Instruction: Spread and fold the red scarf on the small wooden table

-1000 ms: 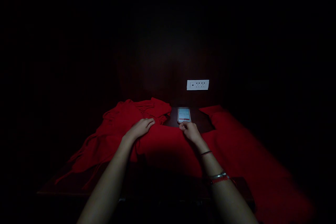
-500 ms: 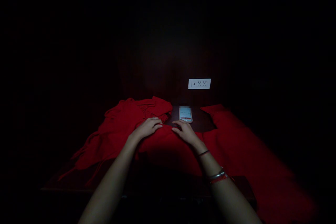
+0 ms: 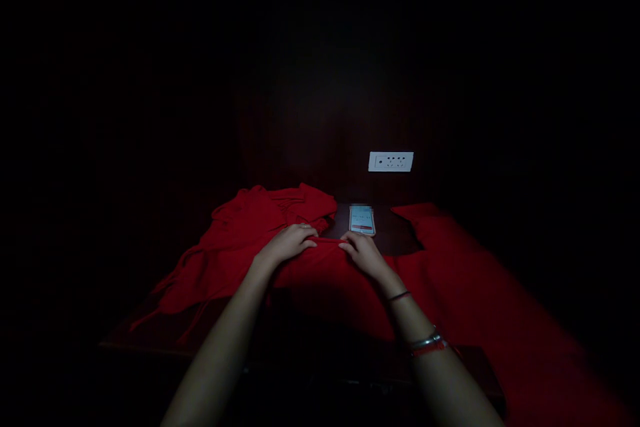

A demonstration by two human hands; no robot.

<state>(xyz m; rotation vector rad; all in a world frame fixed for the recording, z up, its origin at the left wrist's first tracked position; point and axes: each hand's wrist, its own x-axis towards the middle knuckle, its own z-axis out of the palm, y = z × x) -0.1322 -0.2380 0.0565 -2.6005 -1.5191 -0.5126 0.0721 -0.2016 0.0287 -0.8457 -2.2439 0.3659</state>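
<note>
A large red cloth (image 3: 445, 287) lies spread over a dark table, with a bunched, gathered part on the left from which thin cords trail. My left hand (image 3: 290, 243) pinches the cloth's far edge near the middle, thumb and fingers closed on it. A short way to the right, my right hand (image 3: 365, 253) grips the same edge. Between the two hands the edge is drawn into a narrow, taut fold. The garment's exact kind cannot be made out in the dim light.
Just beyond my right hand, a phone (image 3: 362, 220) with a lit screen lies on the dark tabletop (image 3: 395, 240). A white socket plate (image 3: 391, 161) is on the dark wall behind. The table's front edge (image 3: 145, 348) runs below my arms; the surroundings are very dark.
My fingers have closed on the cloth's far edge, and a raised fold now stretches between my hands. The whole view has shifted slightly, so things appear a little farther right.
</note>
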